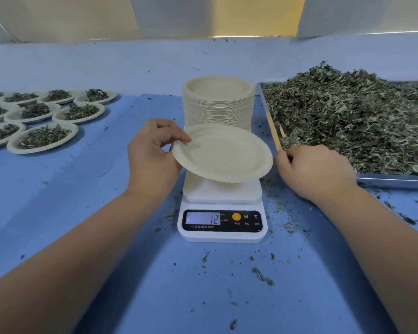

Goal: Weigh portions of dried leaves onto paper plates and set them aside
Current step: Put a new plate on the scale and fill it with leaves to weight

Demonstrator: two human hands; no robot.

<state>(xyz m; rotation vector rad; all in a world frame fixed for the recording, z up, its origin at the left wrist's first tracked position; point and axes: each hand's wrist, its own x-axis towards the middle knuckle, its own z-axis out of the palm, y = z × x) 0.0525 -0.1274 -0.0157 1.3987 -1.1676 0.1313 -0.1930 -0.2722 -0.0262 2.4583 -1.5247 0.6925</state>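
Observation:
My left hand (pixel 152 155) pinches the left rim of an empty paper plate (pixel 223 154), which hangs tilted just above the white scale (pixel 222 213). The scale's display reads minus 12. My right hand (pixel 316 171) is curled round a pair of wooden chopsticks (pixel 275 132) at the near left corner of the metal tray (pixel 393 180). Their tips reach into the heap of dried leaves (pixel 352 116) in the tray. Behind the scale stands a tall stack of empty paper plates (pixel 218 102).
Several filled paper plates (pixel 42 138) lie in rows at the far left of the blue table (pixel 82 189). Loose leaf crumbs are scattered around the scale and in front of the tray. A pale wall runs along the back.

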